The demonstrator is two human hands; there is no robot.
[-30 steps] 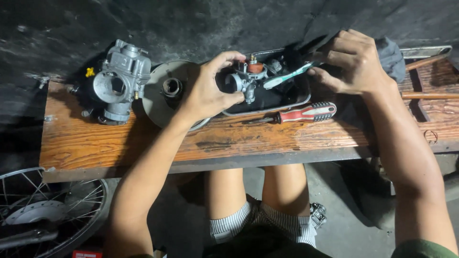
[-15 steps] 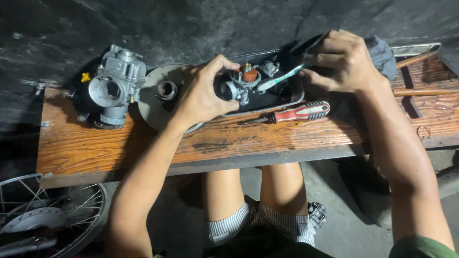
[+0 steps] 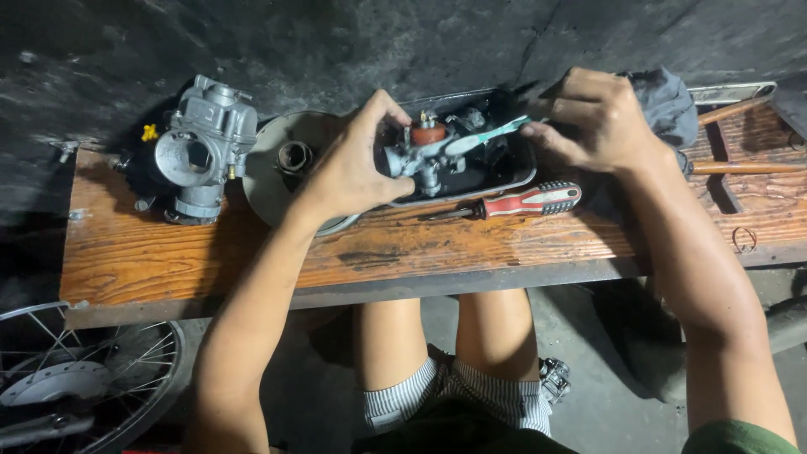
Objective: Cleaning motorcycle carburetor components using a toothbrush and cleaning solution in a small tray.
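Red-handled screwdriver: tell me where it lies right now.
The red-handled screwdriver lies flat on the wooden bench, just in front of the dark tray, between the left hand and the right hand.

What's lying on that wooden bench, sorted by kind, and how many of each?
Carburettor bodies: 2, a large one and a small part held by the left hand
Brushes: 1, in the right hand
Screwdrivers: 1
Trays: 1
Round plates: 1
Cloths: 1
Total: 7
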